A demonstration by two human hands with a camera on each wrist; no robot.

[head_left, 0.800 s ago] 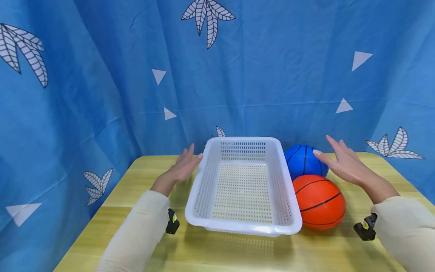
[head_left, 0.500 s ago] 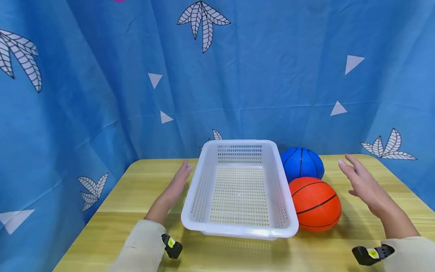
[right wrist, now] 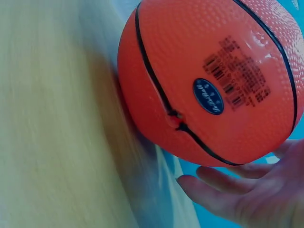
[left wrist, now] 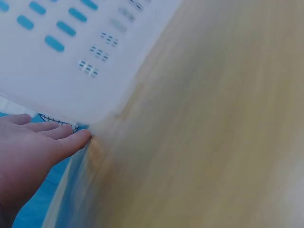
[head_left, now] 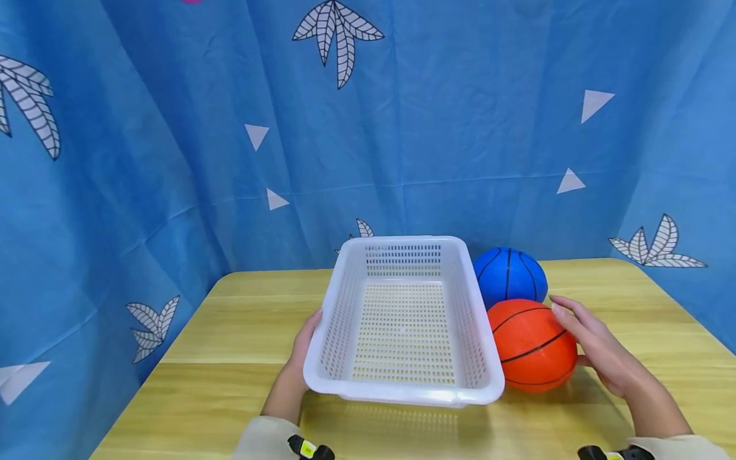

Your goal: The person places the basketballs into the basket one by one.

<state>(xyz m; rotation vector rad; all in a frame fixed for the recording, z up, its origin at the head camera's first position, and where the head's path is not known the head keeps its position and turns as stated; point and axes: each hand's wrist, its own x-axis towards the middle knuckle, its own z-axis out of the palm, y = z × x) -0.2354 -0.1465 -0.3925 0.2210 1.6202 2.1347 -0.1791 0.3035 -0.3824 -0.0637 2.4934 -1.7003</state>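
A white perforated plastic basket [head_left: 402, 391] stands in the middle of the table in the head view, with nothing inside. My left hand [head_left: 299, 354] is at its left side, fingers extended; the left wrist view shows the fingers [left wrist: 71, 144] close to the basket wall [left wrist: 47, 90], contact unclear. An orange toy basketball [head_left: 531, 358] sits against the basket's right side. My right hand [head_left: 604, 348] is at the ball's right, fingers spread and loosely bent near its surface. In the right wrist view, the ball [right wrist: 175, 61] bears a barcode and a dark oval label.
A blue toy basketball [head_left: 506, 281] rests behind the orange one, beside the basket's far right corner. The light wooden table [head_left: 241, 319] reaches back to a blue curtain [head_left: 460, 128] printed with leaves and triangles.
Both hands have drawn back toward the near side. The right hand swung out away from the balls, then came in to the orange ball's right side. The basket and balls stay in place.
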